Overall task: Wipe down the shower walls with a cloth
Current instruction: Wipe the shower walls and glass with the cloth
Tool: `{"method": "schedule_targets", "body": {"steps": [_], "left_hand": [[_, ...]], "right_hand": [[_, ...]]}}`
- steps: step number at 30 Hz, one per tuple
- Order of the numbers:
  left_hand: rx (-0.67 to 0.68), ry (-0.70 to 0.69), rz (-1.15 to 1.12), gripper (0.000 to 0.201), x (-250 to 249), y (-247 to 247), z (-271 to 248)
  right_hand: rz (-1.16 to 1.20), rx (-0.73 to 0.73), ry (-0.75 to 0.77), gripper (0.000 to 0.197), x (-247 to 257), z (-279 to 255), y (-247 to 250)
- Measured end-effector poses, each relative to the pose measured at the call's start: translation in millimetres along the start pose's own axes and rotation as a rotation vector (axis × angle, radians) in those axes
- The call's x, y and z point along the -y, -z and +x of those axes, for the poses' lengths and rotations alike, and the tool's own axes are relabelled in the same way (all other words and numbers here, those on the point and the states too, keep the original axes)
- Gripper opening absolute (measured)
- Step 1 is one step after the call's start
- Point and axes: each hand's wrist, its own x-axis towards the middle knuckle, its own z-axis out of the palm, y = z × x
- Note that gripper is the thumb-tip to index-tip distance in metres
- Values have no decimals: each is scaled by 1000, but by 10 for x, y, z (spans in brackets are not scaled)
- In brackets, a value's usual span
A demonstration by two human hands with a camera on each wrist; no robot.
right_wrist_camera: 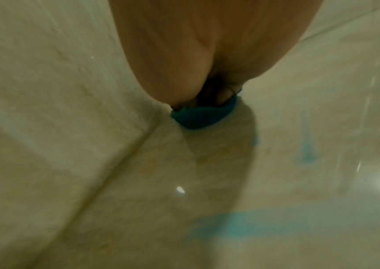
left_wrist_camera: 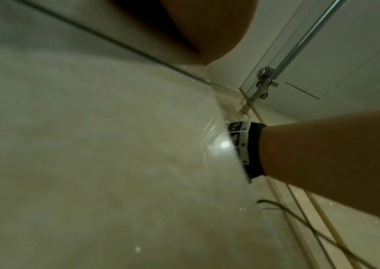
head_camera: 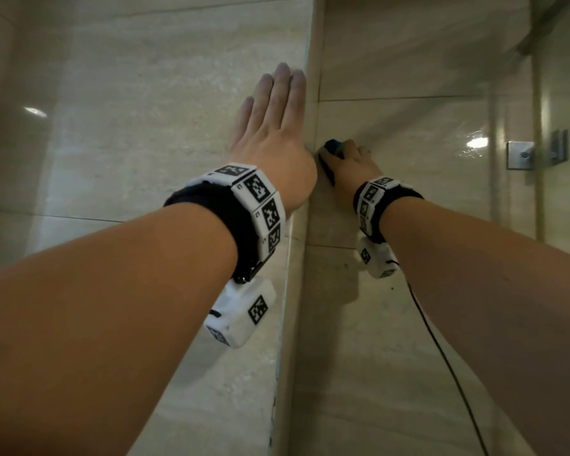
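I am standing in a tiled shower stall in a bathroom: glossy beige stone-look wall tiles [head_camera: 392, 126] with thin grout lines are meeting at an inside corner right in front of me. A glass panel [head_camera: 560, 225] is closing off the right side, with a square metal bracket [head_camera: 520, 155] fixed to it, and a metal rail with roller fittings [left_wrist_camera: 265, 81] is running overhead.

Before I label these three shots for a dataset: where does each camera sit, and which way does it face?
Head: on the head, looking forward and down at both forearms, left hand flat on the glass panel, right hand gripping the blue cloth.
Left wrist: along the glass; shows the palm's heel and the right forearm.
Right wrist: along the right hand at the cloth on the tiled wall.
Shared: head and right wrist show the cloth.
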Motion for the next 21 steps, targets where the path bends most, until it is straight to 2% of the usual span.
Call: {"method": "schedule_targets", "body": {"steps": [3,6,10,13,17,21], "left_hand": [[1,-32,10,90,42,4,-19],[-23,-74,33,87,82,-18,-43],[-46,-86,54,87,113,-46,-41],[-31,-90,53,86,124,-38,-37],[-11,-88,43,87,131,-5,-23],[2,-92,45,88,132,7,-30]], "right_hand": [[4,-2,-18,58,-238,18,197],[52,-21,-195,54,-535,48,431],[124,-74,-294,57,-427,-15,328],[129,-42,-203,62,-157,-127,91],[78,6,-61,58,141,-389,-164],[-18,100,111,64,139,-615,-230]]}}
